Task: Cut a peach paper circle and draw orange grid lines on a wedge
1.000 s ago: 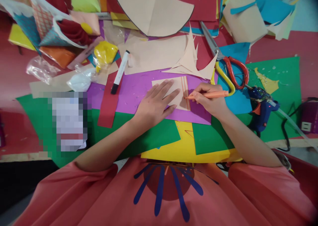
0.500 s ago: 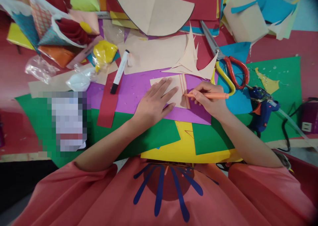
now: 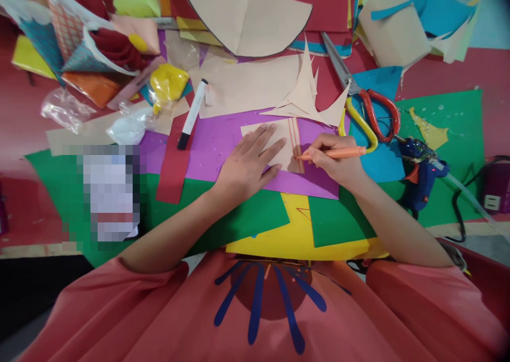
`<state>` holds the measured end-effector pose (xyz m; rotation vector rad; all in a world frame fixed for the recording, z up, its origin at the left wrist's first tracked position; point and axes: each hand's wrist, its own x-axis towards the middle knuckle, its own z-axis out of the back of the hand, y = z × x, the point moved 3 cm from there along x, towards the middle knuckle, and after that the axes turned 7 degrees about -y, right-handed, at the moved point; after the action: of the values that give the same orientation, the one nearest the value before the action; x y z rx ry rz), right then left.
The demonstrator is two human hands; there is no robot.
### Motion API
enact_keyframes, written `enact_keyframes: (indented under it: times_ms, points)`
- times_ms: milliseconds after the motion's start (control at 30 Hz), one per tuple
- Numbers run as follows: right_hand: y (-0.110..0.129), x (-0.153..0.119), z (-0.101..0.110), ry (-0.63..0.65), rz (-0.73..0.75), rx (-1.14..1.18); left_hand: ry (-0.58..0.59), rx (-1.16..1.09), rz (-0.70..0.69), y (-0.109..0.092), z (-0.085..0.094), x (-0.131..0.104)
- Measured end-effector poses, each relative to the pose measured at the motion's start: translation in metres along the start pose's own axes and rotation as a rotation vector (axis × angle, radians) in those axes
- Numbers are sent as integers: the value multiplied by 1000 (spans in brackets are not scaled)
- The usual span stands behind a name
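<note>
The card [image 3: 281,139] is pinned flat by the open left hand [image 3: 249,163]; the pen [image 3: 338,152], gripped by the right hand [image 3: 337,163], should be drawn steadily alongside the lines.

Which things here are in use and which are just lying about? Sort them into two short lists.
In use:
left hand, flat on the beige paper
right hand, holding the orange pen, tip on the paper's orange lines
purple sheet underneath

Lying about:
scissors
glue gun
black-capped marker
beige offcuts
yellow bag
</note>
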<state>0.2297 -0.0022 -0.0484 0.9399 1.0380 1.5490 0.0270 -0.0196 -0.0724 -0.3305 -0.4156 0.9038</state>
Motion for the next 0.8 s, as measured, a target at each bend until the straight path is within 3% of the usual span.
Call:
enact_keyframes:
  times_ms: [267,500,800]
  points:
    - [-1,1,0,-11,-82,37,12,-27,28,1,-1,0]
    - [-1,-1,0,-8,-8,3,9,-49,33,1,-1,0]
    - [2,1,-2,26,-25,6,-9,-36,28,1,-1,0]
